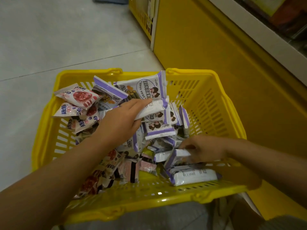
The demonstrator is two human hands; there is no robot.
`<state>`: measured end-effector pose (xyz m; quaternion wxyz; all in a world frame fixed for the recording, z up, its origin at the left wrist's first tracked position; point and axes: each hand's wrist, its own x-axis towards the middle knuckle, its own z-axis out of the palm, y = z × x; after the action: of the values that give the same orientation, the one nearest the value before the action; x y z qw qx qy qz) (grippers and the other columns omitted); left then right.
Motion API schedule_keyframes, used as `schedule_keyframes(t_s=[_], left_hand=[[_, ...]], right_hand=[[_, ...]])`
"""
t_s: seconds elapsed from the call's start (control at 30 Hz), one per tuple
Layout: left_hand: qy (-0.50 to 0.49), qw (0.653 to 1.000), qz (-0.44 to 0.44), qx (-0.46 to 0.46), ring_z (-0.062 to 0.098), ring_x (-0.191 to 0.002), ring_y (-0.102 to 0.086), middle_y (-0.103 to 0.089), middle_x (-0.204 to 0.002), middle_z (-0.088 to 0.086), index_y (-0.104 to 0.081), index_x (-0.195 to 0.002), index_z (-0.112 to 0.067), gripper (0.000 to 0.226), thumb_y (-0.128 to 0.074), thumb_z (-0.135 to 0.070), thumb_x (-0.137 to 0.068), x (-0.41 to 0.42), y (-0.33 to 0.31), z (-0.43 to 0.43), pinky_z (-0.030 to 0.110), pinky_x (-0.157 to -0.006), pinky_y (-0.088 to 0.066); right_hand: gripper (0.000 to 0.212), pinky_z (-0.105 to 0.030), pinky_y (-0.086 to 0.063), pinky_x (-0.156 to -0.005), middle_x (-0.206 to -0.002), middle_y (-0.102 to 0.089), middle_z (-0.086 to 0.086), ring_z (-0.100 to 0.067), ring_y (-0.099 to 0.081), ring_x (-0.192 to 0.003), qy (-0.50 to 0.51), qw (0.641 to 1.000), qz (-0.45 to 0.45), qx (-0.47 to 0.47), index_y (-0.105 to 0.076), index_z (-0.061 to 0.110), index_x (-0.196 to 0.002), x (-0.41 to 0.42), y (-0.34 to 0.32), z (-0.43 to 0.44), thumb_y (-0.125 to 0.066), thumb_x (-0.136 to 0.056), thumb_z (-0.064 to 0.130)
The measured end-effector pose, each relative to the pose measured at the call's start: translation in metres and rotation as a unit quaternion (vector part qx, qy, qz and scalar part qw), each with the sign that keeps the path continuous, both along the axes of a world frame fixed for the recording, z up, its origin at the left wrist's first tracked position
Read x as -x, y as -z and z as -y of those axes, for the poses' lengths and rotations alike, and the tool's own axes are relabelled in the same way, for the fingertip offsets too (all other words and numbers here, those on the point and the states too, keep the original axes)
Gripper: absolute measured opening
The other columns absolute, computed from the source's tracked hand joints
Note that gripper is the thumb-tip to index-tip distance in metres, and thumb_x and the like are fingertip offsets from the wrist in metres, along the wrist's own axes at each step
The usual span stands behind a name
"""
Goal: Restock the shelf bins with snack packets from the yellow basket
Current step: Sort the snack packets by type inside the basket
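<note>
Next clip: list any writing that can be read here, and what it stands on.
"海苔卷(咸蛋黄": sideways on the top purple-and-white packet, cut off at its edge.
Small print beside it: too small to read.
Large characters on the pink packets: too blurred to read surely.
Back label on the white packet by the yellow basket's near wall: too small.

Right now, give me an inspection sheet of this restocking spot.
Surface: grey tiled floor; the yellow basket stands on it.
Job's things: purple-and-white packets and pink packets heaped in the basket.
Clutter: nothing seen.
Grippers: left hand grips several purple-and-white packets; right hand pinches a single purple-and-white packet, blurred.
Cables: nothing seen.
Surroundings: yellow shelf base at right; yellow slotted crate beyond.
</note>
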<state>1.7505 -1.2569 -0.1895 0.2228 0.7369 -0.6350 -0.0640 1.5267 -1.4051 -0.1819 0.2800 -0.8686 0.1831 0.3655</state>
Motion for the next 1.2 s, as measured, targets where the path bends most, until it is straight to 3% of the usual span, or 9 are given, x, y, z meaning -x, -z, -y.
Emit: schedule_keyframes(t_s=[0.2, 0.37, 0.5, 0.6, 0.67, 0.8, 0.93, 1.07, 1.2], left_hand=[[0.001, 1.000, -0.005, -0.002, 0.022, -0.104, -0.057, -0.051, -0.135, -0.001, -0.037, -0.145, -0.025, 0.062, -0.059, -0.014, -0.089, -0.002, 0.001, -0.004, 0.026, -0.063, -0.043], [-0.001, 1.000, -0.008, 0.005, 0.025, -0.104, -0.057, -0.053, -0.134, 0.001, -0.038, -0.144, -0.024, 0.061, -0.060, -0.012, -0.088, 0.000, -0.002, 0.000, 0.032, -0.065, -0.048], [0.005, 1.000, -0.008, 0.005, 0.025, -0.104, -0.058, -0.053, -0.134, 0.001, -0.038, -0.145, -0.024, 0.061, -0.060, -0.012, -0.089, 0.000, -0.002, -0.002, 0.031, -0.064, -0.047], [0.001, 1.000, -0.011, 0.002, 0.024, -0.105, -0.058, -0.052, -0.135, 0.000, -0.037, -0.145, -0.024, 0.062, -0.060, -0.012, -0.088, -0.001, -0.001, -0.005, 0.028, -0.064, -0.044], [0.000, 1.000, -0.009, 0.002, 0.024, -0.105, -0.057, -0.052, -0.134, 0.000, -0.038, -0.145, -0.024, 0.062, -0.059, -0.012, -0.088, -0.001, -0.001, -0.006, 0.027, -0.062, -0.042], [0.002, 1.000, -0.010, 0.003, 0.025, -0.102, -0.058, -0.053, -0.133, 0.000, -0.038, -0.144, -0.024, 0.061, -0.059, -0.012, -0.088, -0.001, -0.002, -0.005, 0.027, -0.060, -0.042], [-0.001, 1.000, -0.014, 0.004, 0.024, -0.104, -0.057, -0.052, -0.134, -0.001, -0.037, -0.145, -0.026, 0.061, -0.058, -0.013, -0.089, 0.000, -0.002, -0.004, 0.029, -0.062, -0.045], [-0.001, 1.000, -0.011, 0.004, 0.022, -0.105, -0.057, -0.052, -0.134, -0.001, -0.037, -0.145, -0.026, 0.061, -0.058, -0.013, -0.089, -0.001, -0.003, -0.005, 0.028, -0.062, -0.044], [-0.001, 1.000, -0.016, 0.004, 0.023, -0.105, -0.057, -0.051, -0.135, -0.002, -0.037, -0.145, -0.025, 0.060, -0.057, -0.013, -0.090, 0.000, -0.003, -0.006, 0.028, -0.062, -0.043]], right_hand=[[0.025, -0.020, -0.039, -0.058, -0.090, -0.063, 0.007, -0.008, -0.056, -0.074, 0.022, 0.984, 0.121, 0.130, -0.061, 0.026, -0.111, -0.006, -0.013, 0.002, -0.061, -0.087, 0.022], [0.040, -0.024, -0.050, -0.071, -0.112, -0.065, 0.004, -0.014, -0.060, -0.096, -0.018, 0.937, 0.236, 0.257, -0.057, 0.025, -0.126, -0.014, -0.014, 0.002, -0.064, -0.087, 0.025], [0.033, -0.029, -0.052, -0.065, -0.095, -0.070, -0.002, -0.020, -0.065, -0.084, -0.101, 0.904, 0.288, 0.301, -0.068, 0.018, -0.109, -0.005, -0.001, -0.006, -0.074, -0.077, 0.026], [0.032, -0.022, -0.037, -0.058, -0.081, -0.066, 0.003, -0.017, -0.061, -0.072, -0.132, 0.911, 0.287, 0.265, -0.069, 0.020, -0.101, -0.003, 0.008, -0.014, -0.057, -0.086, 0.046], [0.039, -0.023, -0.038, -0.056, -0.075, -0.065, 0.004, -0.015, -0.060, -0.067, -0.135, 0.905, 0.294, 0.278, -0.070, 0.020, -0.092, -0.001, 0.010, -0.014, -0.045, -0.087, 0.050], [0.030, -0.022, -0.043, -0.058, -0.076, -0.066, 0.003, -0.016, -0.061, -0.065, -0.105, 0.887, 0.321, 0.316, -0.069, 0.018, -0.090, 0.005, 0.013, -0.013, -0.081, -0.065, 0.032], [0.042, -0.022, -0.039, -0.054, -0.078, -0.063, 0.001, -0.018, -0.060, -0.064, -0.046, 0.890, 0.321, 0.320, -0.065, 0.017, -0.088, 0.001, 0.006, -0.006, -0.088, -0.053, 0.024], [0.028, -0.019, -0.025, -0.049, -0.083, -0.051, 0.011, -0.011, -0.047, -0.064, -0.077, 0.919, 0.258, 0.289, -0.057, 0.026, -0.099, 0.001, 0.016, -0.014, -0.068, -0.078, 0.041], [0.027, -0.021, -0.022, -0.048, -0.090, -0.054, 0.009, -0.013, -0.046, -0.068, -0.036, 0.931, 0.219, 0.289, -0.054, 0.028, -0.105, -0.004, 0.018, -0.012, -0.059, -0.082, 0.042]])
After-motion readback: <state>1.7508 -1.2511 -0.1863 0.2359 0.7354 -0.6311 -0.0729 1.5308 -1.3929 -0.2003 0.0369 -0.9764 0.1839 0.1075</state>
